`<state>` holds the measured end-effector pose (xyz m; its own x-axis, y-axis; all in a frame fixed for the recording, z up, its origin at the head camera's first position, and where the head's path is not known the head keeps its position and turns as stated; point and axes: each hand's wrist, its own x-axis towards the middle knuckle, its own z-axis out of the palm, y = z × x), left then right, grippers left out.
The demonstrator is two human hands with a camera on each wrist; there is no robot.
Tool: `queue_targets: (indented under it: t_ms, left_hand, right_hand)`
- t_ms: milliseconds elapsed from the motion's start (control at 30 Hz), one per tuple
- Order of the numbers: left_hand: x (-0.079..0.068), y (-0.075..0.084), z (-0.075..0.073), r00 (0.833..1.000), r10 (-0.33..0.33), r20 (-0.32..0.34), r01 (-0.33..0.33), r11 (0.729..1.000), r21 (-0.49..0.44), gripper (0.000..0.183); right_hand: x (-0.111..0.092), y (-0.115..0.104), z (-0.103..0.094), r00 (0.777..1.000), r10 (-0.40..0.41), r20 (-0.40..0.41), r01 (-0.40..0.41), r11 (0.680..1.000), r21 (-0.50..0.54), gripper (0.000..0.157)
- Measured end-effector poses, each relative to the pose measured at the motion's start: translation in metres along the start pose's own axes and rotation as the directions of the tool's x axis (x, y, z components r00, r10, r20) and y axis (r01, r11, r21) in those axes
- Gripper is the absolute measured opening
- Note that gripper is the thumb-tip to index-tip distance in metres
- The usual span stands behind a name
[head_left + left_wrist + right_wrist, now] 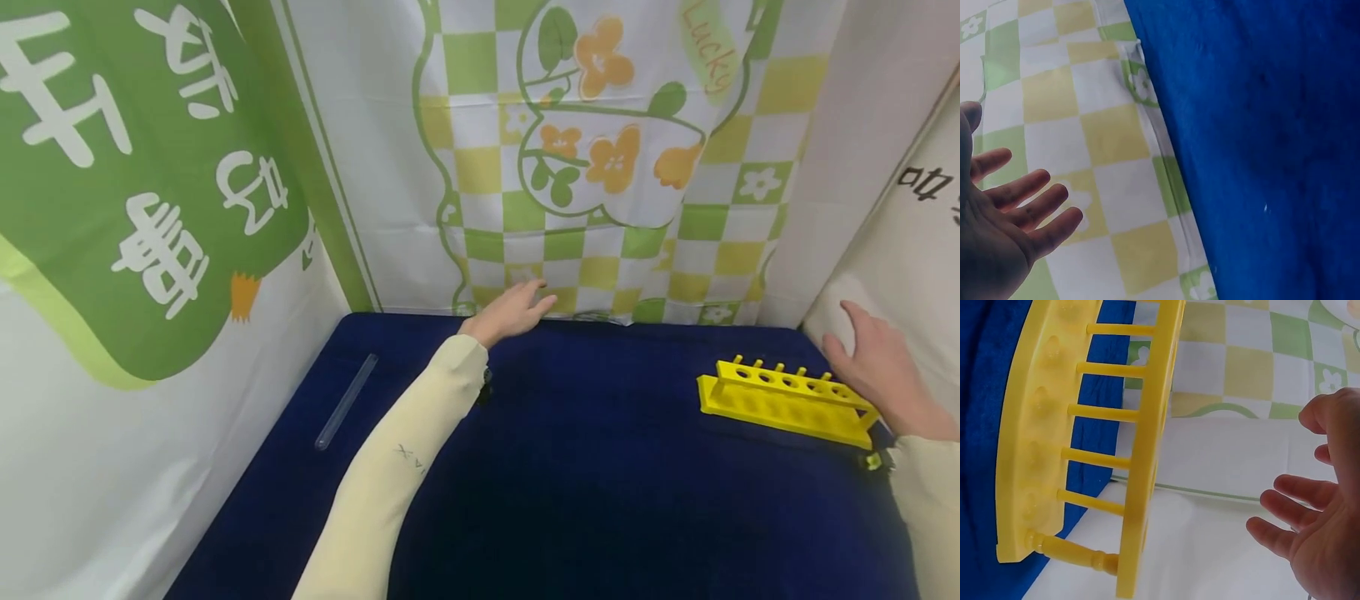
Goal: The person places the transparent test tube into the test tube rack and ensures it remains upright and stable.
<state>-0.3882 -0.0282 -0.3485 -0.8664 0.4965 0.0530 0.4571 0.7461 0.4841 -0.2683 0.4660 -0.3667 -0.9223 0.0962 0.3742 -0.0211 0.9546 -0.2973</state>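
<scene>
My left hand [513, 312] reaches over the far part of the table, fingers extended and holding nothing. The left wrist view also has this hand [1010, 219], its fingers spread before the checkered cloth. At the right, my right hand [885, 367] hovers beside the end of a yellow test tube rack [787, 400], fingers loosely extended with nothing in them. In the right wrist view the rack [1138, 456] stands a gap away from the fingers. A clear test tube [347, 404] lies on the table's left side, away from both hands.
The table [600, 500] has a dark blue cover. A checkered cloth [495, 167] hangs along its back edge, a green and white printed cloth [150, 250] at the left, and a pale cloth [900, 242] at the right.
</scene>
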Motion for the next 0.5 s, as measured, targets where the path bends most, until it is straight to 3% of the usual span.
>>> queue_targets:
  t_ms: [500]
  left_hand:
    - [0.014,0.009,0.026,0.999,0.039,-0.017,-0.040,0.996,-0.076,0.064]
  right_hand:
    - [-0.010,0.018,0.001,0.996,0.058,-0.065,-0.056,0.998,0.028,0.063]
